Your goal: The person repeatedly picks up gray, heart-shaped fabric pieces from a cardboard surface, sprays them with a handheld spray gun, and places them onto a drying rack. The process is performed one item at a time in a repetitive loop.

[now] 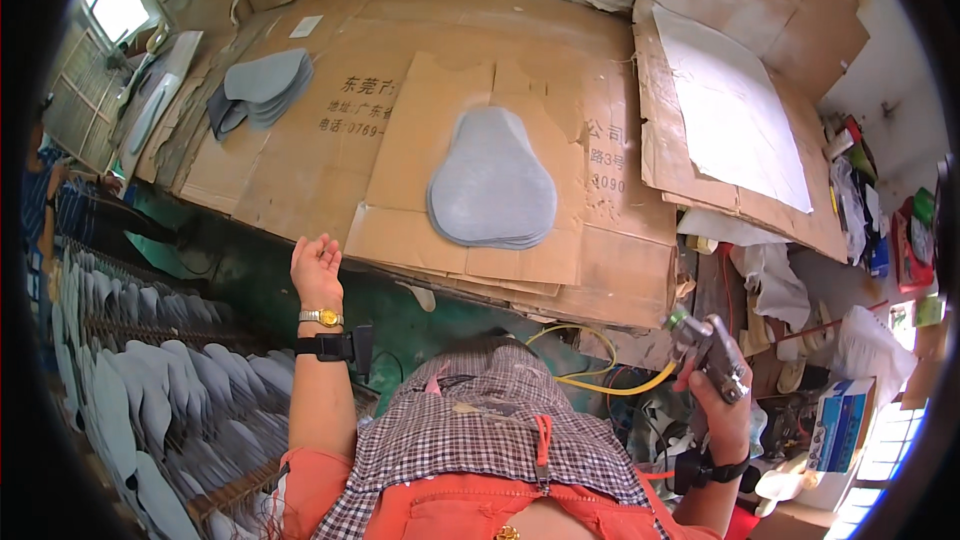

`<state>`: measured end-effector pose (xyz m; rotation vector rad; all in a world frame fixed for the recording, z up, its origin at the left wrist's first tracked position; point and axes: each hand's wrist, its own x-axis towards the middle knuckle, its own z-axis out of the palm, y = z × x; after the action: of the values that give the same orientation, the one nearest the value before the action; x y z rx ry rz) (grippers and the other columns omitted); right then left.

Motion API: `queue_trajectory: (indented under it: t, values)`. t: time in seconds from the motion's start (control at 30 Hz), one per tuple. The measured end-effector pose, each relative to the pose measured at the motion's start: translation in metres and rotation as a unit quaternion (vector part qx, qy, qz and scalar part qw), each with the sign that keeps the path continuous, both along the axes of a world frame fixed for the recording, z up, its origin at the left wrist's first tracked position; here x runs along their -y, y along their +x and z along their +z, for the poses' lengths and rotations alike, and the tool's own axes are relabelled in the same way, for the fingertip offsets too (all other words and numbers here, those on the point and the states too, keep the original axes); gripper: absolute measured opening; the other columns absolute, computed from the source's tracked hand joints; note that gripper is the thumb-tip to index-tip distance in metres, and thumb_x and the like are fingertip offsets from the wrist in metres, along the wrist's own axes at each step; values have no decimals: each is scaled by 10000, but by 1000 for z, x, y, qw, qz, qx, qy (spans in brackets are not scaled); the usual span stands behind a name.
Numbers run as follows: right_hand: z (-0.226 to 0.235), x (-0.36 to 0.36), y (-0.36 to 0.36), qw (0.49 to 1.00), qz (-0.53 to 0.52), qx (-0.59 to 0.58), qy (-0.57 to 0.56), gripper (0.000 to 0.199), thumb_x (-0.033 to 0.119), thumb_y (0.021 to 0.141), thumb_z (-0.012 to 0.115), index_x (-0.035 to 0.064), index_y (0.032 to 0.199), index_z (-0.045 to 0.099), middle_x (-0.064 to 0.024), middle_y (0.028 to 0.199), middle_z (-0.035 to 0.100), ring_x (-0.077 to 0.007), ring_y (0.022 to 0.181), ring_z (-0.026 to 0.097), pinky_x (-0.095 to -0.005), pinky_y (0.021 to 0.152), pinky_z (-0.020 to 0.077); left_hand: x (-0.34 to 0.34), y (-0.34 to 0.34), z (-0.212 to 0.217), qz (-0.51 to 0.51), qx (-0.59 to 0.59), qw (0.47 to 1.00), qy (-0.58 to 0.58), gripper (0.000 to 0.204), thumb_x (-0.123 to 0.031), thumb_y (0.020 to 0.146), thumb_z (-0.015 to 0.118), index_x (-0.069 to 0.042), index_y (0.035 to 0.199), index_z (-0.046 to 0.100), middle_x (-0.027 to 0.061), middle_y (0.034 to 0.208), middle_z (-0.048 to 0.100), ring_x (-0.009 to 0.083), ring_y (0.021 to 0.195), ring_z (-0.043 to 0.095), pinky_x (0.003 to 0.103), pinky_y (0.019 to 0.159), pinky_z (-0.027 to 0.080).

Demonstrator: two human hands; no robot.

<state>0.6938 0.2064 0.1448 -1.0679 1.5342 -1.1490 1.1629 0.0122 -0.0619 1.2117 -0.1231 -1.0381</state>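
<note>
Cardboard (300,155) covers the bench in front of you, flattened box sheets overlapping from edge to edge. Your right hand (722,410) is raised at your right side, its fingers (705,385) clamped around the grip of a metal spray gun (708,350). A yellow hose (610,385) curves away from the gun toward your waist. Your left hand (317,268) is lifted near the front edge of the bench, palm up and empty, fingers apart and loosely curled, touching nothing. You wear a gold watch (321,318) and a black strap (335,347) on that wrist.

On the middle sheet lies a grey stack (492,183) of rounded, pear-shaped pieces, well ahead of both hands and nearer the left one. A second pile (260,90) of the same grey pieces sits far left on the bench. A large white sheet (735,105) lies on cardboard at the far right.

Below the bench on your left, a rack (150,380) holds rows of grey pieces standing on edge.
</note>
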Motion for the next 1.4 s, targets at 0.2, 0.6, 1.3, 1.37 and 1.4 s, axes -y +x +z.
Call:
queue_trajectory:
  t: [0.2,0.6,1.3,1.37,1.4]
  values:
    - [-11,-6,20,992,100,78,11,572,113,775,703,-26,1267,448,-61,835,600,-128,730,588,-265,683,480,0,-10,-12,-6,-1,1000,20,639,-107,788,578,-51,1371,323,85,1011,587,223,885,577,357,799,456]
    - [2,1,21,999,-27,-18,-7,616,174,792,704,-41,1290,413,-59,808,594,-130,736,587,-251,678,481,-13,-15,-34,-10,-2,997,78,564,-55,792,533,-17,1332,374,105,939,623,186,769,601,308,711,473]
    - [-2,20,21,999,-6,6,-41,589,173,779,715,-32,1256,438,-56,811,591,-135,722,579,-263,689,471,-10,-72,-70,-143,21,981,127,427,-51,779,562,-43,1201,496,71,844,633,171,684,604,301,628,479]
    - [-2,19,18,997,22,27,-63,598,182,778,718,-30,1261,435,-60,811,589,-134,724,573,-264,683,465,-2,-77,-75,-182,51,972,138,388,-49,776,566,-43,1162,523,63,819,633,157,663,598,288,607,472]
    - [-2,20,19,996,15,43,-72,607,186,781,717,-29,1270,431,-63,816,588,-133,728,568,-265,681,458,2,-84,-77,-209,67,965,143,372,-46,772,571,-43,1142,533,56,806,629,148,655,592,284,600,468]
